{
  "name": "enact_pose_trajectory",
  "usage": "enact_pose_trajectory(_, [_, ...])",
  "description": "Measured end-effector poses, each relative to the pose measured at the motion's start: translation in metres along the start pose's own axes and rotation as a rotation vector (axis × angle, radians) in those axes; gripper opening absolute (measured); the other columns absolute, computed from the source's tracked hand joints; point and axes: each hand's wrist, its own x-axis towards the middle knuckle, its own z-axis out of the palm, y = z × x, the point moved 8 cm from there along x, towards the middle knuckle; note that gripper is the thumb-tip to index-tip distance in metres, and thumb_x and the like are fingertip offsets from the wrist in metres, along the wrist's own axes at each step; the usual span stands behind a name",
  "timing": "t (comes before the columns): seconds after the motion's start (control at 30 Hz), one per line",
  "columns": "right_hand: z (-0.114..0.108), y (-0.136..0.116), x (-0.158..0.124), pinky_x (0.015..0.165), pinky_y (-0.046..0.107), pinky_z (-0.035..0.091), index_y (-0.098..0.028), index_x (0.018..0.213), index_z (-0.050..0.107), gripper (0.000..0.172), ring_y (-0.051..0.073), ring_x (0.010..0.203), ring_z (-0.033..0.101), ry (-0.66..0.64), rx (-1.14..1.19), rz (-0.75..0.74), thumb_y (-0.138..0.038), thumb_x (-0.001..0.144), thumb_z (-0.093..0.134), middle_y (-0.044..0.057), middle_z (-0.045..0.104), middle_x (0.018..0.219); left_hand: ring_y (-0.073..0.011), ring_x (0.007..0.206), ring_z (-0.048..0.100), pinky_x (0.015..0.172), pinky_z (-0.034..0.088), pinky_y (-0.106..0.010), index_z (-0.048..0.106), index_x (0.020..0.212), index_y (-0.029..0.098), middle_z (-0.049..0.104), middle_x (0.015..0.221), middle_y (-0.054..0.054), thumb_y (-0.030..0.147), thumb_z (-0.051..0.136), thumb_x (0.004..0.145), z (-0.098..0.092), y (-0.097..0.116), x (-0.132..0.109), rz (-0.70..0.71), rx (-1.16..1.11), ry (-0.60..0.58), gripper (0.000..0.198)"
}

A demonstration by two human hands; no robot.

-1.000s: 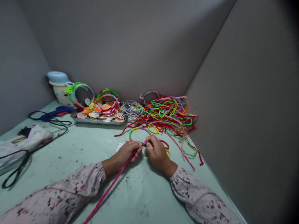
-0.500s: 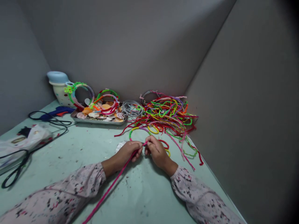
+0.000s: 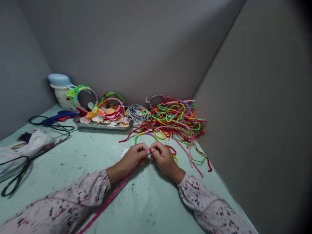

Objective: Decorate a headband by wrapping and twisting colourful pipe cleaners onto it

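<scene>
Sleeves: both forearms come in from the bottom edge in a pale pink sleeve (image 3: pixel 75 198) with a dark speckled print, the other sleeve (image 3: pixel 207 204) matching it.

Left hand (image 3: pixel 134 159): curled, its fingers (image 3: pixel 142 149) pinched narrowly on the pink pipe cleaner (image 3: pixel 109 198).

Right hand (image 3: pixel 164 159): fingers (image 3: pixel 156 151) pinched narrowly on the same strand, just beside the left hand's fingertips.

Pink pipe cleaner: held between both hands, its long end trailing down across the mint-green tabletop (image 3: pixel 73 156) and out of view at the bottom edge.

Around the hands: a white seashell (image 3: pixel 124 152) partly under the left hand; a red loop (image 3: pixel 172 149) and a yellow loop (image 3: pixel 175 159) by the right hand; a green, yellow and purple hoop (image 3: pixel 143 135) just beyond.

Farther ahead: a tangled heap of multicoloured pipe cleaners (image 3: pixel 175 118) beside a coil of silver wire (image 3: pixel 136 112).

Back left: a metal tray (image 3: pixel 102 127) of seashells (image 3: pixel 97 119), with decorated hoops (image 3: pixel 112 109) on it and a blue-lidded white container (image 3: pixel 59 87) behind.

Left edge: a blue glue gun (image 3: pixel 59 115), black-handled scissors (image 3: pixel 14 175) and a white plastic bag (image 3: pixel 31 141).
</scene>
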Motion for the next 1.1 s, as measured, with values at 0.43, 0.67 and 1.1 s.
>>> enact_pose_trajectory(0.43, [0.006,0.012,-0.001,0.053,0.022,0.042,-0.019,0.089,0.055,0.010,0.011,0.054,0.054,-0.059,0.159,0.068,-0.023,0.088,0.046,-0.003,0.057,0.064,-0.0062,0.045,0.036,0.044,0.025,-0.019,0.053,0.073,0.016,0.046,0.052,0.007,0.029,0.061,0.077,-0.001,0.001,-0.002,0.003,0.024,-0.003,0.016])
enact_pose_trajectory(0.67, [-0.014,-0.034,-0.010,0.068,0.029,0.046,-0.020,0.087,0.057,0.006,0.017,0.078,0.057,0.189,-0.287,-0.356,-0.018,0.087,0.051,0.005,0.059,0.084,-0.0068,0.044,0.037,0.043,0.027,-0.019,0.051,0.075,0.017,0.044,0.053,0.008,0.035,0.062,0.077,-0.002,0.002,0.000,0.018,0.000,0.026,0.021])
enact_pose_trajectory(1.1, [-0.001,-0.033,-0.011,0.077,0.031,0.050,-0.020,0.097,0.061,0.013,0.019,0.086,0.061,0.097,-0.366,-0.364,-0.017,0.090,0.051,0.007,0.065,0.090,-0.0115,0.059,0.043,0.055,0.033,-0.022,0.056,0.077,0.017,0.050,0.063,0.004,0.027,0.054,0.082,-0.008,0.024,-0.013,0.282,0.503,0.240,0.011])
